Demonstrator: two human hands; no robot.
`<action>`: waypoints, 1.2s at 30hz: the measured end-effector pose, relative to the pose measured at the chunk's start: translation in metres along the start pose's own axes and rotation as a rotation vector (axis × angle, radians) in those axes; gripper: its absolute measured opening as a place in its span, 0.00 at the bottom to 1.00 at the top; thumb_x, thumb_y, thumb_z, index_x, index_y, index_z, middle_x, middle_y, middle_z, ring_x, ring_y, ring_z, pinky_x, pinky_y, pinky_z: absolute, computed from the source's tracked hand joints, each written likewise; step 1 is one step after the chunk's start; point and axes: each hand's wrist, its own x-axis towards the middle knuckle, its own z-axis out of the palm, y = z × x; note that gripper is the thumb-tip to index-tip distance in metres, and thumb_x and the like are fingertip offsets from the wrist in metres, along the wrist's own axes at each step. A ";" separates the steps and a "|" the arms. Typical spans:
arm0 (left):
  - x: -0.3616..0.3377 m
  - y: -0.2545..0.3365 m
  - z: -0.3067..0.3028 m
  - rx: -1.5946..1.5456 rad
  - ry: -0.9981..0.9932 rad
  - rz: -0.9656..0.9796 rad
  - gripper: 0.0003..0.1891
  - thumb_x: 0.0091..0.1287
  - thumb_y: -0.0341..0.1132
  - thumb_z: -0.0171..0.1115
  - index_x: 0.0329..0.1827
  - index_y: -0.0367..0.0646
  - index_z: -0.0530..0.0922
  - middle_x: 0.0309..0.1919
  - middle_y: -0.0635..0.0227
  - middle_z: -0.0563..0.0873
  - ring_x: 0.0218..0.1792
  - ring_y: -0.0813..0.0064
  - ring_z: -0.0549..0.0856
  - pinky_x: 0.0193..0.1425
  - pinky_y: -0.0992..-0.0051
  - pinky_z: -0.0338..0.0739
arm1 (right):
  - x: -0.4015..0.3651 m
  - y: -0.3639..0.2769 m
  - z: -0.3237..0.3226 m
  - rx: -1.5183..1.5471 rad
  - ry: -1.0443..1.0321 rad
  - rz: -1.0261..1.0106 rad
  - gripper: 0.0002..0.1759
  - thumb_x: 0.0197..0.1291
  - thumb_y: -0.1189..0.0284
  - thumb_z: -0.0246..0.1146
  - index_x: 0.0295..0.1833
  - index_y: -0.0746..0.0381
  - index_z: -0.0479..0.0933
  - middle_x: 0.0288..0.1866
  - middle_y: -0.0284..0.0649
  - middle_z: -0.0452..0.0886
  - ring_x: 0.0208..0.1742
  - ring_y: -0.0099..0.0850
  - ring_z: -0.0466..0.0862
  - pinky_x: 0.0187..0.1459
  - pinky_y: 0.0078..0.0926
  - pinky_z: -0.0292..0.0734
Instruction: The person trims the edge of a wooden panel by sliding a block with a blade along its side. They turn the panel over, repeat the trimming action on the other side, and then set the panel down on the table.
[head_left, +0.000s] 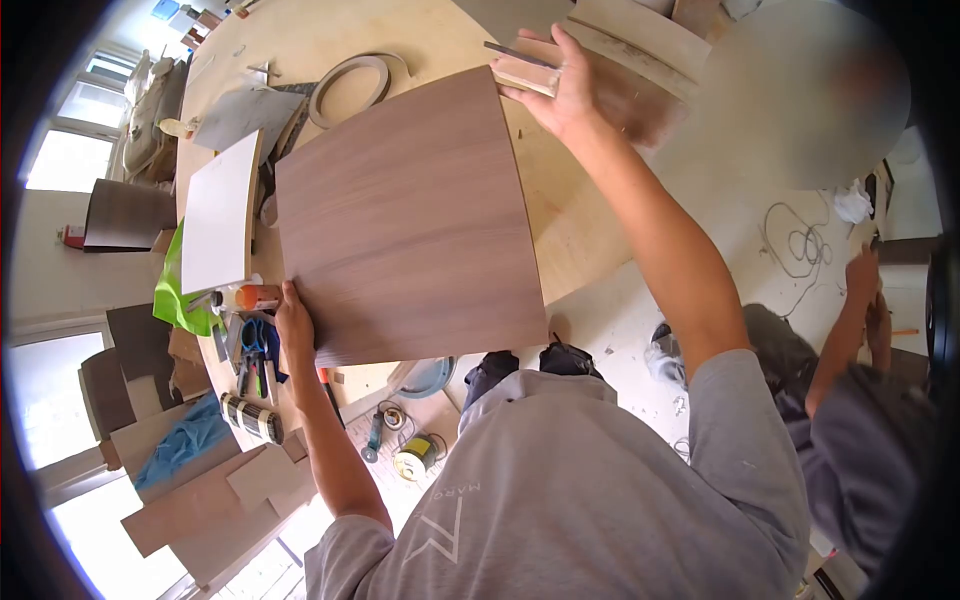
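A dark brown wood-grain board (pixel 410 225) is held tilted over the worktable in front of me. My left hand (pixel 294 322) is closed on its lower left edge, with the thumb on the face. Near the top right corner of the board, my right hand (pixel 560 90) holds a small wooden block (pixel 527 76), its thumb raised. A thin dark strip (pixel 508 52) sticks out beside the block. Behind the board, a coil of edge banding (pixel 350 90) lies on the worktable (pixel 440 35).
A white panel (pixel 220 220) and an orange-labelled bottle (pixel 258 297) are left of the board. Blue-handled scissors (pixel 252 338) lie among tools at the table's edge. Below are board offcuts (pixel 225 505) and a yellow tin (pixel 416 456). Another person (pixel 870 440) sits at the right.
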 end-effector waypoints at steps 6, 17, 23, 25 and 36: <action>-0.028 -0.023 -0.008 -0.075 -0.103 -0.112 0.37 0.77 0.58 0.39 0.50 0.24 0.79 0.40 0.41 0.85 0.44 0.49 0.83 0.51 0.59 0.73 | -0.086 -0.010 -0.023 -0.069 0.018 -0.024 0.26 0.70 0.50 0.54 0.64 0.55 0.71 0.59 0.50 0.76 0.62 0.48 0.77 0.65 0.54 0.67; 0.026 0.061 -0.028 0.152 0.097 0.586 0.30 0.73 0.53 0.53 0.63 0.33 0.75 0.56 0.43 0.79 0.60 0.46 0.77 0.64 0.59 0.69 | -0.282 0.043 -0.086 0.052 0.211 0.057 0.33 0.72 0.47 0.46 0.72 0.58 0.62 0.62 0.50 0.74 0.64 0.46 0.75 0.66 0.53 0.68; 0.122 0.154 0.037 0.101 -0.146 0.798 0.29 0.73 0.58 0.48 0.55 0.39 0.81 0.51 0.45 0.83 0.56 0.48 0.80 0.61 0.60 0.72 | -0.310 0.070 -0.065 0.512 0.381 0.138 0.34 0.68 0.45 0.50 0.67 0.61 0.67 0.63 0.51 0.74 0.65 0.47 0.74 0.65 0.57 0.68; 0.125 0.170 0.045 0.187 -0.219 0.735 0.32 0.73 0.61 0.45 0.49 0.39 0.83 0.45 0.44 0.84 0.52 0.46 0.82 0.56 0.57 0.74 | -0.316 0.073 -0.055 0.517 0.388 0.104 0.34 0.68 0.45 0.50 0.67 0.61 0.66 0.62 0.50 0.74 0.65 0.47 0.73 0.65 0.59 0.67; 0.104 0.176 -0.029 0.188 0.120 0.493 0.40 0.75 0.61 0.34 0.37 0.29 0.84 0.36 0.34 0.83 0.45 0.38 0.83 0.50 0.51 0.75 | -0.316 0.042 -0.029 0.408 0.108 -0.099 0.37 0.70 0.43 0.43 0.75 0.56 0.57 0.68 0.51 0.69 0.69 0.46 0.70 0.67 0.63 0.62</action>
